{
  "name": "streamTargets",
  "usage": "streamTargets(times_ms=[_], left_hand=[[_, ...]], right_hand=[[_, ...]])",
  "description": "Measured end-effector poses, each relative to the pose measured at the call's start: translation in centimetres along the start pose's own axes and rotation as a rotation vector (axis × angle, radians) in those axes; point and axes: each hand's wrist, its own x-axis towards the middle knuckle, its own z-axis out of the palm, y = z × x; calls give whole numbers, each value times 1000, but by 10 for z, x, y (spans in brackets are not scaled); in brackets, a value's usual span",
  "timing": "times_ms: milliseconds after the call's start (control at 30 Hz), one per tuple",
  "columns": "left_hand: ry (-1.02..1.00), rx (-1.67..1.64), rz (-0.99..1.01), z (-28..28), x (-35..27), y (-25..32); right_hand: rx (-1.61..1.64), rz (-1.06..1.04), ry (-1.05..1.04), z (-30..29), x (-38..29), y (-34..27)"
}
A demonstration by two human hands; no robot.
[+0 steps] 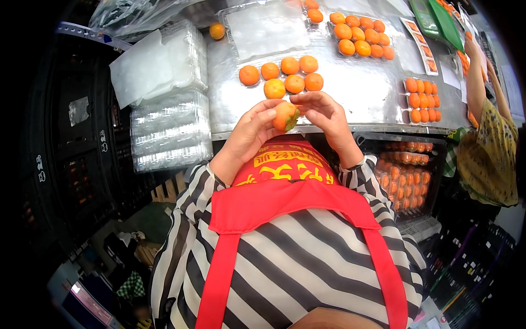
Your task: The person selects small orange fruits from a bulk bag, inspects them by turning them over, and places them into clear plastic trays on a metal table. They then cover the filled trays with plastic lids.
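Note:
My left hand (255, 127) grips an orange persimmon (283, 115) just above the table's near edge, its green calyx turned to the right. Close beside it, my right hand (324, 113) has its fingers curved toward the fruit. A patch of orange shows between the right thumb and fingers; whether that hand grips a second fruit there is unclear. Just beyond both hands, a clear plastic tray holds several persimmons (294, 83) in rows, the nearest part hidden by my hands. Farther off lies a clear tray (267, 31) covered with a whitish sheet.
Tall stacks of clear plastic trays (170, 127) stand at the left. A single persimmon (217, 31) lies near them on the metal table (361, 94). Filled packs (361, 35) sit farther right. Below the edge, a black crate (435, 177) holds more packs. Another person's arm (476, 74) reaches in at right.

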Motion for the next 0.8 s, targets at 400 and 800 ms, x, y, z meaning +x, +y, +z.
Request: streamTargets(times_ms=[400, 800], left_hand=[[5, -293, -105, -1, 3, 3], [199, 177, 133, -8, -2, 5]], right_hand=[[54, 87, -51, 23, 3, 7], [124, 146, 53, 29, 1, 14]])
